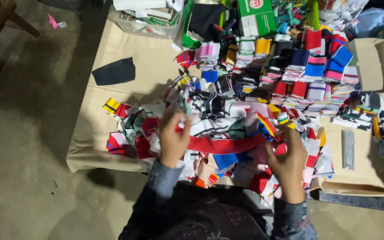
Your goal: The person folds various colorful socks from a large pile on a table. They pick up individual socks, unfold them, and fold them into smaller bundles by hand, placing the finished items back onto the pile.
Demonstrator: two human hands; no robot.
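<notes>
Over the near edge of the loose heap of knit scraps (227,133), we hold a long red strip (225,144) stretched between our hands. Our left hand (173,141) closes its fingers on the strip's left end; our right hand (288,162) pinches the other end, fingers curled. We judge it best to keep the strip taut and level above the heap, clear of the folded stacks (307,75) behind it.

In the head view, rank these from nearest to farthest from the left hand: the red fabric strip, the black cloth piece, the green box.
From the left hand:
1. Red fabric strip, touching it, to its right.
2. Black cloth piece, up and left on the paper.
3. Green box, at the far top edge.
</notes>
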